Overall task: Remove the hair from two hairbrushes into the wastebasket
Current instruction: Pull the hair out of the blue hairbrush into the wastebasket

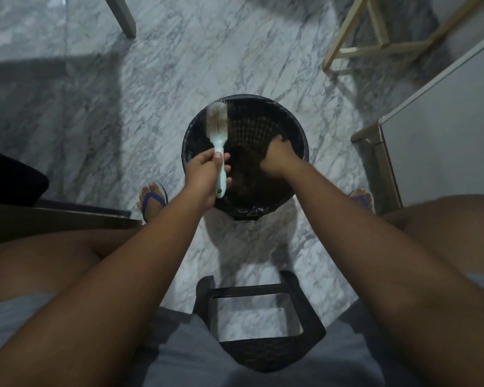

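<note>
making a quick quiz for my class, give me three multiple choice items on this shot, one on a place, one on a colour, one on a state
1. Where is the right hand?
A. inside the mouth of the wastebasket
B. resting on the knee
C. on the stool

2. What colour is the hairbrush handle?
A. red
B. pale mint white
C. black

3. What state is the hairbrush in?
A. lying on the floor
B. dropped in the wastebasket
C. held by its handle in the left hand, hair still matted in the bristles

Answers:
1 A, the hand reaches down past the rim.
2 B, the handle shows light against the dark wastebasket.
3 C, the fingers wrap the handle and brownish hair fills the head.
</note>
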`<state>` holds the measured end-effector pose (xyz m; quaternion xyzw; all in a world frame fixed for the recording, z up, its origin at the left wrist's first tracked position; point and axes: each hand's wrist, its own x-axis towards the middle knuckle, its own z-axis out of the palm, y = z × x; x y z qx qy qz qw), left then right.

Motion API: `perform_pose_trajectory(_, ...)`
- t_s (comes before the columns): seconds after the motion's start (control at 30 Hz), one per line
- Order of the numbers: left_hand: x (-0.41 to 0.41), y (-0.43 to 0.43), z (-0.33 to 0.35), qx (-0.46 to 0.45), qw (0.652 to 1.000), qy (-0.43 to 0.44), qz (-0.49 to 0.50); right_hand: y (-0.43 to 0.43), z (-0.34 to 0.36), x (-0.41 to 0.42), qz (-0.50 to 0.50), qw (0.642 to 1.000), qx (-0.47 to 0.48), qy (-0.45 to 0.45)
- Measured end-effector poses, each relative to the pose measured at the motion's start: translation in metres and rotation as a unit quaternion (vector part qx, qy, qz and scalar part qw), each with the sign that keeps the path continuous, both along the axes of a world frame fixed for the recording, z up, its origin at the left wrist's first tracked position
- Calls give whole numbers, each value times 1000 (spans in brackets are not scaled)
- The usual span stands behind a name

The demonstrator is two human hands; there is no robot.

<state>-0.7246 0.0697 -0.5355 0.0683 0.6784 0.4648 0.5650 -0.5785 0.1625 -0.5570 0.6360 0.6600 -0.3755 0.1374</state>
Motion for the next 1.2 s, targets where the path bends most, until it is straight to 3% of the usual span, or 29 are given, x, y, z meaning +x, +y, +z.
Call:
perform_pose_trajectory(0.1, 0, -2, 0, 11, 999, 19, -25, -3, 13, -13, -100, 961, 97, 240)
perform_pose_trajectory(0.2, 1, -3, 1, 22, 999, 20, -44, -4, 15, -22, -181, 916, 79, 350)
perform_pose_trajectory(0.3, 3, -4, 2, 29, 998, 13, -55, -11, 10, -22, -151, 927, 80, 334)
perform_pose_trajectory(0.4, 6, -3, 2, 28, 998, 2, -47, -13, 7, -17, -173, 915, 92, 351)
perform_pose_trajectory(0.5, 6, -3, -3, 19, 999, -1, -37, -9, 10, -12, -173, 904, 180, 347)
perform_pose_trajectory(0.77, 11, 4, -12, -48, 999, 11, 8, 0, 42, -14, -207, 759, 470, 400)
perform_pose_trajectory(0.97, 8, 7, -11, -93, 993, -24, 64, 3, 43, -4, -298, 692, 519, 404)
perform_pose_trajectory(1.0, 6, 6, -12, -88, 994, -21, 66, 4, 41, -1, -314, 697, 511, 393)
perform_pose_trajectory(1.03, 6, 5, -12, -77, 995, -9, 58, 4, 40, 1, -311, 725, 487, 374)
perform_pose_trajectory(1.07, 5, 3, -11, -63, 997, 6, 43, 4, 36, 4, -284, 780, 441, 341)
perform_pose_trajectory(1.13, 6, 1, -8, -35, 999, 20, 21, 2, 29, 11, -159, 934, 246, 205)
perform_pose_trajectory(1.17, 6, 0, -7, -25, 999, 20, 14, -2, 27, 13, -78, 983, 131, 104)
perform_pose_trajectory(1.2, 7, 0, -6, -17, 1000, 20, 9, -5, 25, 14, -10, 999, 44, 25)
